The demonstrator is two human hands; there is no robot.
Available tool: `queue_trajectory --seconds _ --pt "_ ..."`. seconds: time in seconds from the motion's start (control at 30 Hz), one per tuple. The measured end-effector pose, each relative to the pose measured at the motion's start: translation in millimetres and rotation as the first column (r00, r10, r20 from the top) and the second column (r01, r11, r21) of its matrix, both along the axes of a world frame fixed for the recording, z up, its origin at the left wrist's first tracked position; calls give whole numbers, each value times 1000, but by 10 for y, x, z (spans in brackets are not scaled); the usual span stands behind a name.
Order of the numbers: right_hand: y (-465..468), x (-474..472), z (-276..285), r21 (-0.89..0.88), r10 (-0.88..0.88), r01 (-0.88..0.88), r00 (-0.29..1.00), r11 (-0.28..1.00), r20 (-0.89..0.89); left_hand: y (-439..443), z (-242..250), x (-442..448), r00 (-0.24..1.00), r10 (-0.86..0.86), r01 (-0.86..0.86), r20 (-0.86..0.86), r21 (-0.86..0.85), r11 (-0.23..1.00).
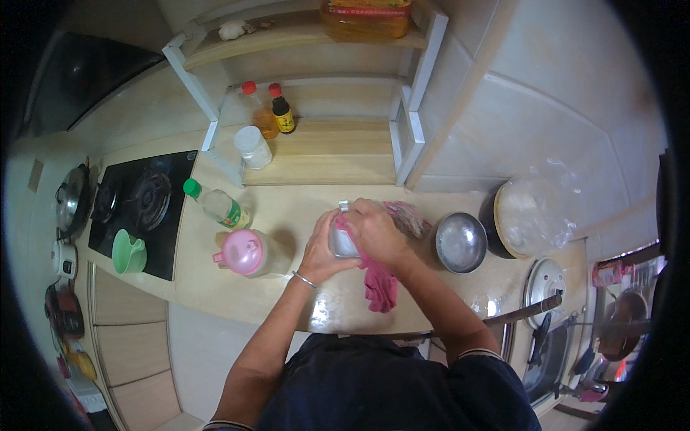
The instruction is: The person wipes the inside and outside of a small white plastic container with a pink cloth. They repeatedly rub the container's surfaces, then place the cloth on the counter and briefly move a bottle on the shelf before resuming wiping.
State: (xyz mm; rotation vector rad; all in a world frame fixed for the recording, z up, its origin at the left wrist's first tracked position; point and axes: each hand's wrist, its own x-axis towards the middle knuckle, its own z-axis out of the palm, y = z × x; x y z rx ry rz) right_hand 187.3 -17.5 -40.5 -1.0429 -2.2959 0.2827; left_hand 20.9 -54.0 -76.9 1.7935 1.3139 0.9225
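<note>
My left hand [319, 252], with a bangle at its wrist, grips a small square-cornered container [343, 243] above the counter. It looks clear or metallic; which one I cannot tell. A shiny tab [344, 206] sticks out at its far side. My right hand [377, 233] presses a pink cloth [381, 290] against the container's rim, and the cloth's loose end hangs down toward the counter's front. The fingers of my right hand hide part of the container. Just beyond that hand lies a crumpled pink-and-grey rag [408, 217].
Left stand a pink-lidded jug [243, 252], a green-capped bottle [218, 207] and a green scoop [129, 253] by the gas hob [143, 215]. On the right are a metal bowl [461, 243] and a plastic-covered pot [501, 223]. A rack [323, 161] holding bottles stands behind.
</note>
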Motion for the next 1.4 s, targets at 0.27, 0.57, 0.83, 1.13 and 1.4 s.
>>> queue_trajectory --seconds 0.27,0.57,0.83,1.13,1.4 --pt "-505 107 -36 -16 149 -151 985 988 -84 -23 24 -3 999 -5 5 -53 13 1000" --pt "-88 -65 -118 -148 -320 302 940 942 -120 2 35 38 996 20 -18 -93 18 1000" --pt "-123 103 -628 -640 -603 105 478 761 -639 4 42 78 999 -14 13 -42 -2 1000" --pt "-967 284 -744 -657 -577 173 668 734 -470 -27 14 115 999 34 -33 -38 16 999" --pt "-356 287 -363 -280 -309 192 826 940 -470 -146 -48 415 951 295 -282 -91 137 950"
